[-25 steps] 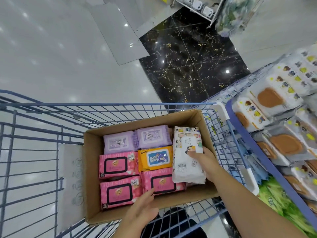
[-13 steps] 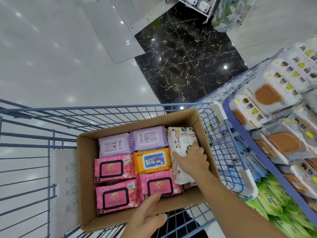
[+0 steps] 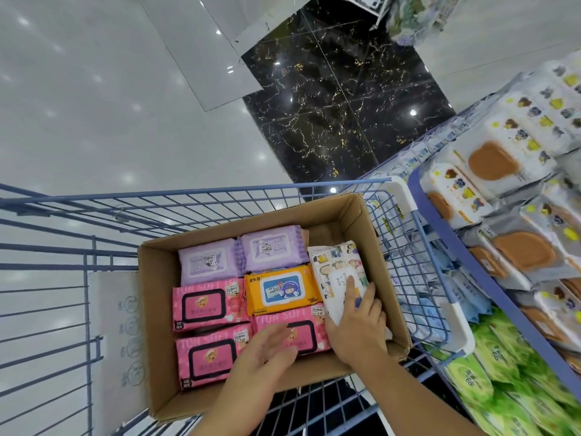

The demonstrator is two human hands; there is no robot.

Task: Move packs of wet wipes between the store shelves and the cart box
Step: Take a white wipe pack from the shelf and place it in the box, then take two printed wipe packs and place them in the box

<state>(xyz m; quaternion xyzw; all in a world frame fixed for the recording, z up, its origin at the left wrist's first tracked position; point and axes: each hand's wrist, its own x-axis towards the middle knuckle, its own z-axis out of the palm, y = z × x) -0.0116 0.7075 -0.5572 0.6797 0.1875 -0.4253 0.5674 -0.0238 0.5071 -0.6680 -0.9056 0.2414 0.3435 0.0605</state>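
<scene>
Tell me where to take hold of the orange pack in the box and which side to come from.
Come from straight above: the orange pack lies flat, face up, with purple packs beyond it, pink packs left and nearer, and the white pack on its right. Probably pinch its soft short ends.

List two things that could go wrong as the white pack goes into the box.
The white pack, held by the right hand, sits askew between the orange pack and the box wall; it may wedge or ride up.
The left hand hovers over a pink pack and could knock it crooked.
</scene>
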